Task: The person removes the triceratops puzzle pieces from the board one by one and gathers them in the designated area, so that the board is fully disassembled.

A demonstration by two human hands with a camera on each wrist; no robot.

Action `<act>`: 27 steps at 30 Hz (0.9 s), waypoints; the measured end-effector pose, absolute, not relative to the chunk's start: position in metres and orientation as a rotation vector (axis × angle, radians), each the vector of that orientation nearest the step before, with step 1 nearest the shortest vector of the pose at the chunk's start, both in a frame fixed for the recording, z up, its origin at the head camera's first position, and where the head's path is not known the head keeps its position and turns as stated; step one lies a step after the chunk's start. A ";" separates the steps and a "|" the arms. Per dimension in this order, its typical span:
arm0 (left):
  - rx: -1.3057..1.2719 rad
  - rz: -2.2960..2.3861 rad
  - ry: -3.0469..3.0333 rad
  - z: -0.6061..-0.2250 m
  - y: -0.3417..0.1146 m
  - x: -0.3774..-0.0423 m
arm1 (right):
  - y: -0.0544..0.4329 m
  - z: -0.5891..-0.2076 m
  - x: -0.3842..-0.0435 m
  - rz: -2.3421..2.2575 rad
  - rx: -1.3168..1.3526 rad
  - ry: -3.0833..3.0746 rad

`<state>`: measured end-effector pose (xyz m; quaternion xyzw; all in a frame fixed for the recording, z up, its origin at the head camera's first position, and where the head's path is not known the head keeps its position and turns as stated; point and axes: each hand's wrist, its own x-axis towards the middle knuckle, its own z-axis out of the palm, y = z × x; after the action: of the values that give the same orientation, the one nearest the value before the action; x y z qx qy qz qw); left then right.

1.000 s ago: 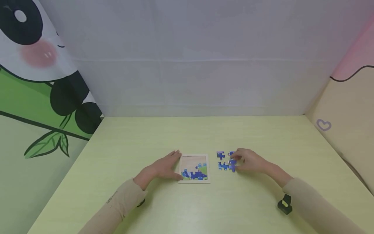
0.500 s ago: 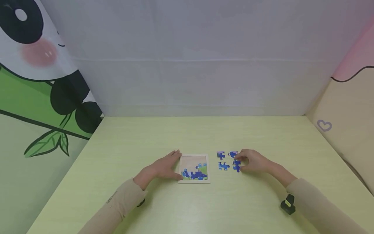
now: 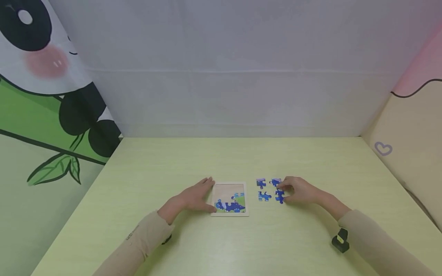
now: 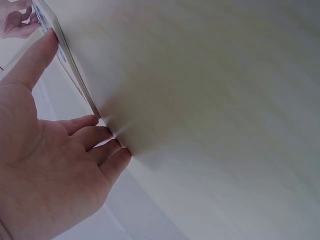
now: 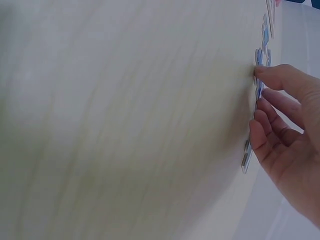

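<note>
Four loose pieces (image 3: 264, 196), one frame (image 3: 230, 214)

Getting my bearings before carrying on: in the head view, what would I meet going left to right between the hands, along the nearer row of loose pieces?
Left hand → puzzle frame → nearer-left loose piece → nearer-right loose piece → right hand.

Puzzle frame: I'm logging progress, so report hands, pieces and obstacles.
Left hand touches puzzle frame. Right hand pinches lower-right loose piece. Puzzle frame partly filled, upper left bare. Second loose piece lies between that and puzzle frame.
</note>
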<state>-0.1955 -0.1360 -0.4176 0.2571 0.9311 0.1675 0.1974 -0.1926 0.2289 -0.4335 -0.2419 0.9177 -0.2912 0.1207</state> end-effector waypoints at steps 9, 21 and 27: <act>0.706 0.460 2.602 -0.420 -0.136 -0.197 | 0.228 -0.430 -0.191 -0.876 -0.738 2.691; 0.729 0.446 2.579 -0.416 -0.137 -0.198 | 0.176 -0.419 -0.196 -0.865 -0.828 2.685; 0.721 0.456 2.566 -0.416 -0.138 -0.197 | 0.141 -0.421 -0.196 -0.892 -0.881 2.596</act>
<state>-0.1972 -0.1383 -0.4161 0.2602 0.9263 0.1647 0.2169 -0.1959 0.1407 -0.4213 -0.3030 0.8929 -0.3070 0.1292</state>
